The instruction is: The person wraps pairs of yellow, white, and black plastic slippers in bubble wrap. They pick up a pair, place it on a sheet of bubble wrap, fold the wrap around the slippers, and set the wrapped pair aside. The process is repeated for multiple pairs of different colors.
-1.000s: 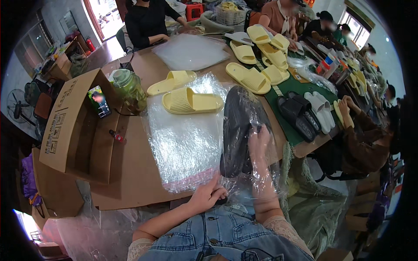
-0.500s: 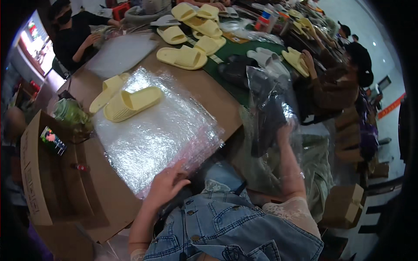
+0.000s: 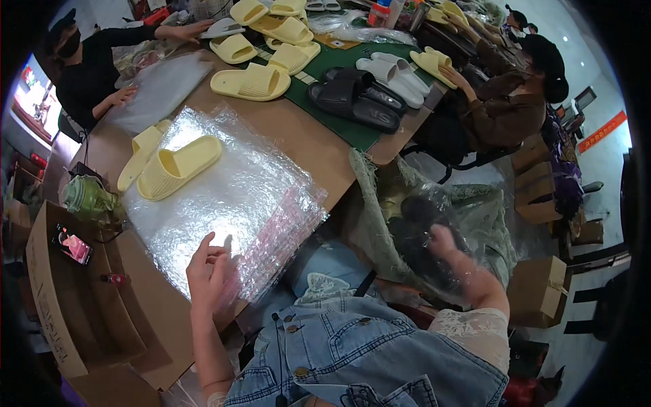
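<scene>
My left hand (image 3: 211, 268), fingers apart and holding nothing, is over the near edge of a stack of clear plastic bags (image 3: 230, 176) with a pink strip. Two pale yellow slippers lie on the stack; the nearer slipper (image 3: 178, 168) overlaps the other slipper (image 3: 139, 152). My right hand (image 3: 444, 244), closed and slightly blurred, grips a clear bag of dark slippers (image 3: 420, 234) low in the mouth of a pale green woven sack (image 3: 498, 220). My fingertips there are hard to make out.
Black slippers (image 3: 356, 102), white slippers (image 3: 393, 73) and several yellow slippers (image 3: 251, 81) lie across the table. At left an open cardboard box (image 3: 129, 305) holds a phone (image 3: 72, 245). One person sits far left; another at right touches a yellow slipper (image 3: 434, 66).
My right hand has lowered the bagged dark slippers from above the table's edge into the sack. My left hand has shifted left over the bag stack, and the view has turned slightly.
</scene>
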